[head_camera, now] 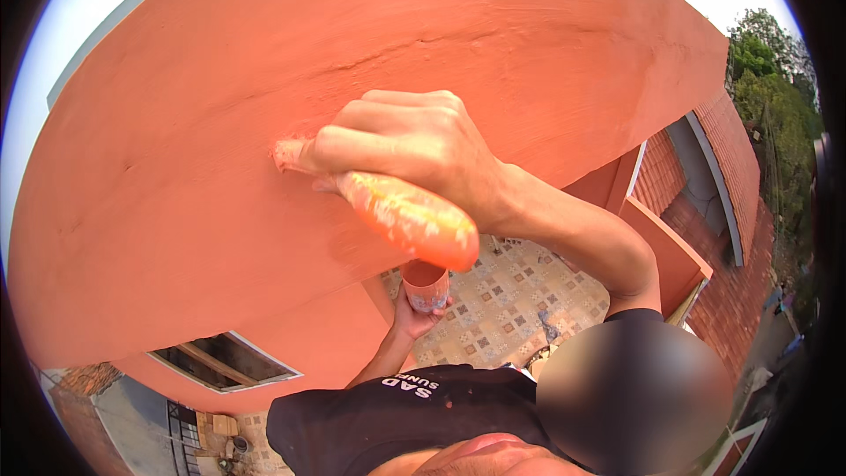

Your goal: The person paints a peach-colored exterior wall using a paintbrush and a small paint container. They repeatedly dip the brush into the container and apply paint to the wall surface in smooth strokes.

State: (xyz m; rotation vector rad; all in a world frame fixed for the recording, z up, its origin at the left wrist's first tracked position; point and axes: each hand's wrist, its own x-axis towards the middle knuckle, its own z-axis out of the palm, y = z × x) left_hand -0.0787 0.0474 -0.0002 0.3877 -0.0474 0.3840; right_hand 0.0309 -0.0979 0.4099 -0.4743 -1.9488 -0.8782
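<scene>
A paintbrush is gripped in my right hand, its fat handle smeared with orange and yellow and pointing back towards me. At the other end, the short paint-covered bristles touch the orange painted wall. Lower down, my left hand holds a small round paint container from below and behind. Its mouth is up, the inside is orange, and paint streaks its outer side. The brush handle's end overlaps the container's rim in the view. A rough crack runs across the wall above my right hand.
A patterned tile floor lies far below. Under the wall's lower edge is a white-framed opening. Red tiled roofs and trees stand to the right. At lower left are a dark railing and cardboard boxes.
</scene>
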